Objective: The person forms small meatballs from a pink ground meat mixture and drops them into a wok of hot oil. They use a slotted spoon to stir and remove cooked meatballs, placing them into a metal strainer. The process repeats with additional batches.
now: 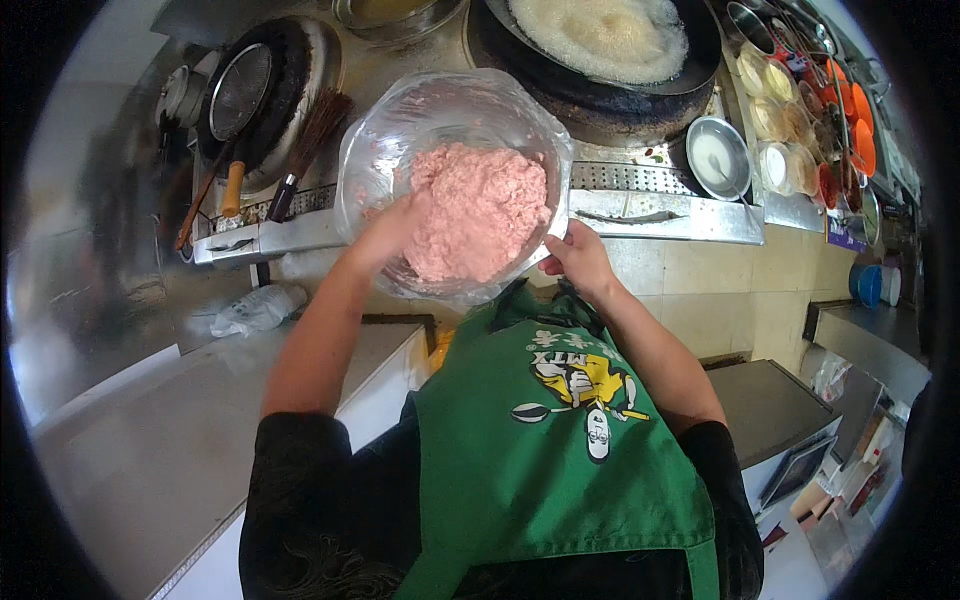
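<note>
A metal bowl (457, 105) with clear plastic film over its rim is tilted in front of my green apron. Pink raw minced meat (484, 210) lies in it as one large mound, with smears up the inner wall. My left hand (397, 229) reaches into the bowl at the mound's left side. Its fingers are blurred and partly sunk in the meat, so their grip is hidden. On the other side, my right hand (581, 259) grips the bowl's lower right rim, thumb on top and fingers curled beneath.
Behind the bowl, a large black wok (705, 52) holds foaming pale liquid (607, 37). A small metal bowl (718, 157) of white contents with a spoon stands right of it. At left are a wire strainer (240, 90) and a bristle brush (311, 150). Seasoning containers (780, 127) line the right.
</note>
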### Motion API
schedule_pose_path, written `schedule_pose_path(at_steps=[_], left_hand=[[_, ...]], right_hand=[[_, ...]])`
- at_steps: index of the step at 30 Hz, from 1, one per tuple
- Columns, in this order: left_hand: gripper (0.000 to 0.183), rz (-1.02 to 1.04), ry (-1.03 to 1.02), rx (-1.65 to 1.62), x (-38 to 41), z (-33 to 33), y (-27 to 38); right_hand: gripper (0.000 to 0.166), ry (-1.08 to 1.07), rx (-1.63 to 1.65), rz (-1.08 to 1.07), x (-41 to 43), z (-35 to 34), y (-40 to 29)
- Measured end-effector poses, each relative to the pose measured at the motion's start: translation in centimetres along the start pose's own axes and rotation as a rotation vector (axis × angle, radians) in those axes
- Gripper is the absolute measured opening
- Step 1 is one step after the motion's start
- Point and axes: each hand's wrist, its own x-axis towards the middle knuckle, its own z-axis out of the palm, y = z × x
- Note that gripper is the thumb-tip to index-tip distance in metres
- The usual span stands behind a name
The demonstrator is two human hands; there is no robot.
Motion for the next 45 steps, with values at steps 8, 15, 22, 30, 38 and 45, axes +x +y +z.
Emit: schedule_pose_path(at_steps=[8,15,22,30,38,45], left_hand=[[0.050,0.122,0.179,-0.273,9.9,0.2,-1.7],[0.056,0.200,-0.161,0.042,5.4,3.7,4.6],[0.082,0.485,0.180,0.728,-4.1,7.9,3.9],[0.058,0.287,0.195,0.698,-4.8,4.5,12.2],[0.056,0.456,0.260,0.736,-1.7,7.4,12.0],[0.051,0.845,0.500,0.926,1.1,11.8,6.7]], right_hand=[[0.035,-0.006,-0.076,0.010,-1.1,0.6,-2.0],[0.031,0.012,-0.125,-0.076,1.1,-0.5,2.0],[0.023,-0.030,-0.036,-0.068,-0.1,-0.3,0.3],[0.022,-0.082,0.031,-0.088,-1.7,-4.7,1.4],[0.018,0.358,0.013,-0.023,-10.3,-18.3,9.6],[0.009,0.467,-0.242,0.171,-14.4,-28.4,31.1]])
